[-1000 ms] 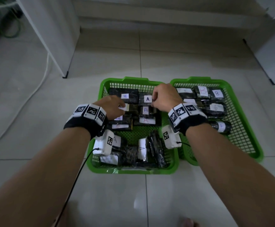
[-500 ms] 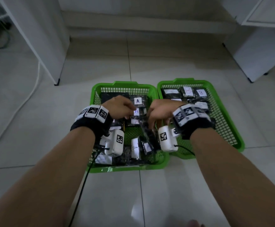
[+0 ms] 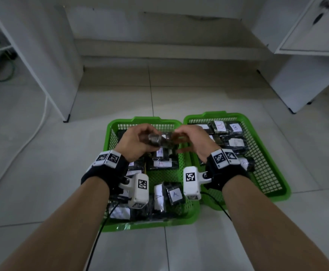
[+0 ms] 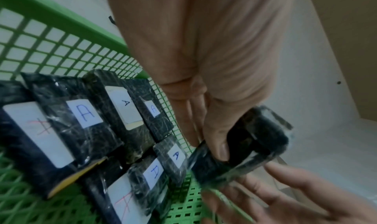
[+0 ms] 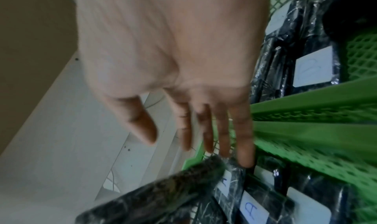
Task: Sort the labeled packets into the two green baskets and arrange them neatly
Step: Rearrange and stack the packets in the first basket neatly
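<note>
Packet [image 3: 158,140] lies crosswise at frame centre, gripped by left hand [image 3: 135,142]; right hand [image 3: 194,139], fingers loose, touches its right end.

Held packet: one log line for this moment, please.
left hand grips packet | right hand open beside | above left basket

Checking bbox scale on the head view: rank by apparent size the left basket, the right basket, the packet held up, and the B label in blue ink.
1. left basket, nearer the camera, so its lead over the right one may not be real
2. right basket
3. held packet, partly covered by the fingers
4. blue B label
</note>
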